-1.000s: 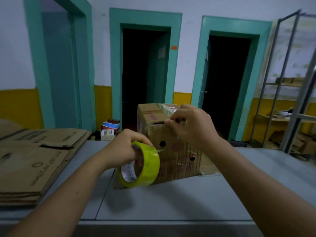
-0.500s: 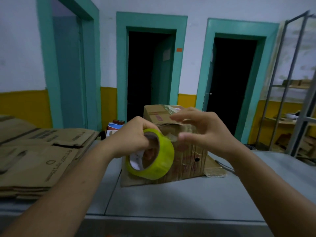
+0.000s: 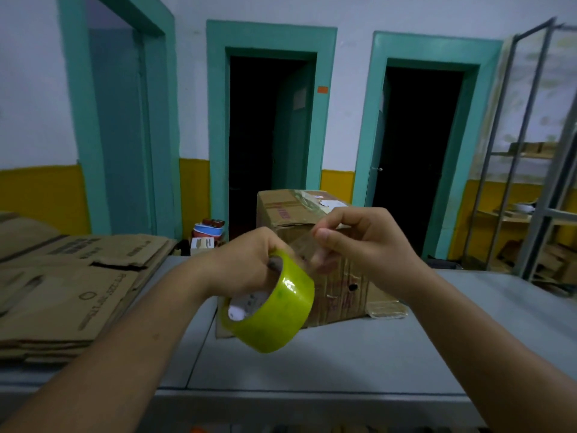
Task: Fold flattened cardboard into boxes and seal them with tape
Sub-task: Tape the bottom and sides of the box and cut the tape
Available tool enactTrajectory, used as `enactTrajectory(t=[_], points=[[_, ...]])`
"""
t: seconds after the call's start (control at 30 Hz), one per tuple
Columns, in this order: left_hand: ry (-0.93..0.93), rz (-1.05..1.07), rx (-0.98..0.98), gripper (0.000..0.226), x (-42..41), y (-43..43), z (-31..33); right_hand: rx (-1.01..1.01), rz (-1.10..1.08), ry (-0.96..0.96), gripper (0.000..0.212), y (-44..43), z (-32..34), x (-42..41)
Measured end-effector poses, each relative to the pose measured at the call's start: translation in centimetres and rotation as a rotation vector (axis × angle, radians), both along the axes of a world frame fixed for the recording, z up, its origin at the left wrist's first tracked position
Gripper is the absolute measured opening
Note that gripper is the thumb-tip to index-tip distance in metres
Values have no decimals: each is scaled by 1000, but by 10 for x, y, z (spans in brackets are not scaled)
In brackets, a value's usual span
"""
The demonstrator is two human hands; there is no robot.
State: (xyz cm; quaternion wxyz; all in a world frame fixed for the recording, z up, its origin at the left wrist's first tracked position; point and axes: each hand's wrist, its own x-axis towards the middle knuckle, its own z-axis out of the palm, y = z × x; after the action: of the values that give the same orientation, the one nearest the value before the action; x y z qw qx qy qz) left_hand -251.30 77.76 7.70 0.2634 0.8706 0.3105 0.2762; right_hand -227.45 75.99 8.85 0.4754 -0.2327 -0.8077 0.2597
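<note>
Lifting off the box (image 3: 290,210) top where it pressed a second ago, the right hand (image 3: 365,242) now hangs in front of it, and the tape roll (image 3: 274,310) has come up higher. The clear strip (image 3: 306,245) between roll and fingers is faint against the cardboard, and both hands hide much of the box front. The left hand (image 3: 246,264) grips the roll with curled fingers. The right pinches the strip's end between thumb and forefinger. The box stands on the counter (image 3: 343,354).

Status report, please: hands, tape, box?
Left hand grips tape roll. Right hand pinches loose tape end. Box stands behind, on table; nothing in the way.
</note>
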Motion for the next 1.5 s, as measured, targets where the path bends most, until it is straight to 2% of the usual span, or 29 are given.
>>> enactTrajectory(t=[0.17, 0.27, 0.4, 0.47, 0.57, 0.67, 0.77, 0.9, 1.07, 1.17, 1.27, 1.4, 1.5], points=[[33, -32, 17, 19, 1, -7, -3, -52, -20, 29, 12, 0, 0, 7], [14, -55, 7, 20, -3, -6, -9, 58, -51, -30, 9, 1, 5, 8], [-250, -138, -306, 32, -26, -4, -22, 300, -154, -127, 10, -1, 20, 21], [-409, -210, -446, 34, -37, -3, -24, 334, -180, -150, 13, -1, 19, 28], [-447, -194, -392, 56, -41, -2, -17, 217, -227, -211, 25, 2, 11, 29], [-373, -37, -178, 49, -39, -6, -5, 60, -231, -242, 30, 1, 10, 31], [-276, 75, -24, 49, -41, -13, 8, -102, -104, -229, 33, -2, 9, 38], [-117, 125, 100, 46, -38, -18, 16, -245, 92, -137, 26, 4, 6, 45], [-42, 141, 168, 50, -29, -27, 17, -524, 410, -148, 34, 10, 4, 54], [27, 139, 194, 53, -25, -29, 17, -651, 514, -52, 39, 12, 5, 56], [6, 168, 210, 56, -21, -28, 16, -684, 314, 59, 27, 7, 10, 44], [27, 223, 239, 62, -17, -23, 14, -455, -186, -12, 23, 0, 8, 24], [42, 204, 175, 60, -19, -22, 12, -345, -340, 9, 30, -2, 7, 22]])
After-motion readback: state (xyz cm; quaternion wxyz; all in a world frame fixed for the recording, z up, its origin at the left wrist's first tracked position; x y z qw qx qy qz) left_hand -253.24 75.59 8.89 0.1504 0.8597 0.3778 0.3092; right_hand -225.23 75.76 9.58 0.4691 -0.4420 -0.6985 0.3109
